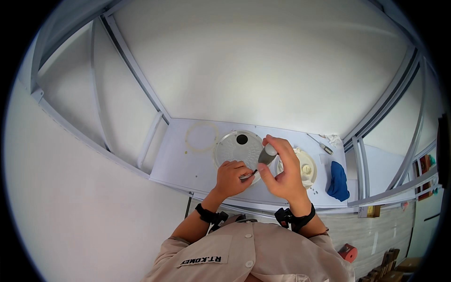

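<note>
A round silver metal plate point(235, 150) with a black round spot point(242, 139) lies on the white table in front of me. My right hand point(287, 176) is wrapped around the thick grey handle of a screwdriver point(266, 157), which is tilted with its shaft pointing down and left. Close by the shaft's lower end, my left hand point(230, 178) has its fingers curled in a pinch over the plate's near edge. A small shiny piece shows at those fingertips, too small to name.
Beyond the right hand sits a round cream-white part point(307, 167). A second screwdriver point(324, 148), a blue cloth point(338, 182) and small loose bits point(315, 191) lie farther right. A thin cream ring point(201, 136) lies back left. Metal frame posts point(136, 70) flank the table point(169, 160).
</note>
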`<action>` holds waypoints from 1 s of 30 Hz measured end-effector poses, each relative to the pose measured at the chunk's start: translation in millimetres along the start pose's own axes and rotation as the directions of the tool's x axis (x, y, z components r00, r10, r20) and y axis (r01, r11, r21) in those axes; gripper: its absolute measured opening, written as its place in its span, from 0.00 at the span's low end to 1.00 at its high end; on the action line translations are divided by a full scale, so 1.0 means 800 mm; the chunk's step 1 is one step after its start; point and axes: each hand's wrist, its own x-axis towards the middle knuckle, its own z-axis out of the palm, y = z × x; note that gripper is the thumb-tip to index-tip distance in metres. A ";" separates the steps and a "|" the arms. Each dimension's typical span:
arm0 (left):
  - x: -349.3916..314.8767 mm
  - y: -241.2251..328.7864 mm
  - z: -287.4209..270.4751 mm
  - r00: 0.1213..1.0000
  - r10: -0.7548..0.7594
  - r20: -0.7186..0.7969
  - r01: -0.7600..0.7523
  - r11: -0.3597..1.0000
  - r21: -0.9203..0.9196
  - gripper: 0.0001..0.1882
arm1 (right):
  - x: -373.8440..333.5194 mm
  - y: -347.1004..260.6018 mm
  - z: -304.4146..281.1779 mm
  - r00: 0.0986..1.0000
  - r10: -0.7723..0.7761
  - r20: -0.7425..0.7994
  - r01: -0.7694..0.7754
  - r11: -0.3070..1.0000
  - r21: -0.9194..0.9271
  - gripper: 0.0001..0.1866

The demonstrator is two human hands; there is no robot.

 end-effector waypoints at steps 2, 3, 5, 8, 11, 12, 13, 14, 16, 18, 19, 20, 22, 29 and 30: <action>-0.002 -0.003 0.002 1.000 0.000 -0.029 0.000 1.000 -0.004 0.07 | 0.008 -0.012 0.000 0.999 -0.048 0.013 0.049 0.993 -0.106 0.44; -0.002 -0.003 0.003 1.000 0.000 -0.030 0.000 1.000 -0.010 0.07 | 0.005 -0.011 -0.001 1.000 -0.022 0.019 0.024 0.992 -0.127 0.44; -0.002 -0.004 0.004 0.999 -0.002 -0.033 0.001 1.000 -0.021 0.07 | -0.003 -0.004 -0.001 0.999 0.030 0.029 -0.025 0.986 -0.166 0.43; -0.001 -0.003 0.003 1.000 0.003 -0.001 -0.003 1.000 -0.010 0.07 | -0.014 0.001 0.009 0.987 0.157 -0.046 -0.156 0.987 0.025 0.42; -0.002 -0.004 0.001 1.000 -0.014 0.012 0.014 1.000 -0.015 0.08 | -0.014 0.001 0.012 0.993 0.114 0.002 -0.114 0.991 0.076 0.41; -0.002 -0.004 0.001 1.000 -0.014 0.009 0.014 1.000 -0.013 0.08 | -0.014 0.001 0.013 0.994 0.106 -0.001 -0.105 0.990 0.095 0.40; -0.002 -0.004 0.001 1.000 -0.013 0.006 0.013 1.000 -0.011 0.08 | -0.015 0.001 0.015 0.995 0.098 -0.004 -0.097 0.989 0.114 0.39; -0.002 -0.004 0.001 1.000 -0.012 0.004 0.012 1.000 -0.010 0.08 | -0.015 0.000 0.017 0.996 0.090 -0.008 -0.089 0.987 0.132 0.39; -0.001 -0.004 0.001 1.000 -0.019 0.011 0.019 1.000 -0.011 0.08 | -0.013 -0.004 0.018 0.993 0.120 0.002 -0.118 0.976 0.182 0.38; -0.001 -0.003 0.000 1.000 -0.017 0.013 0.017 1.000 -0.010 0.08 | -0.009 -0.008 0.015 0.996 0.091 0.019 -0.093 0.985 0.146 0.37; -0.001 -0.003 -0.001 1.000 -0.012 0.011 0.012 1.000 -0.008 0.08 | -0.003 -0.010 0.010 0.998 0.048 0.035 -0.051 0.995 0.085 0.37; -0.001 -0.003 -0.001 1.000 -0.008 0.009 0.008 1.000 -0.005 0.09 | 0.001 -0.011 0.007 0.999 0.006 0.054 -0.007 1.000 0.025 0.37; -0.001 -0.006 0.006 0.998 0.007 -0.070 -0.009 1.000 -0.024 0.10 | 0.007 -0.019 0.008 0.999 0.017 0.031 -0.014 0.994 -0.104 0.38; 0.002 -0.005 0.004 0.999 0.020 -0.042 -0.021 0.999 -0.033 0.10 | -0.009 -0.006 0.025 0.964 0.213 -0.159 -0.201 0.976 0.088 0.39; 0.002 -0.005 0.003 0.999 0.016 -0.045 -0.017 0.999 -0.035 0.10 | -0.010 -0.004 0.025 0.973 0.186 -0.133 -0.174 0.980 0.099 0.38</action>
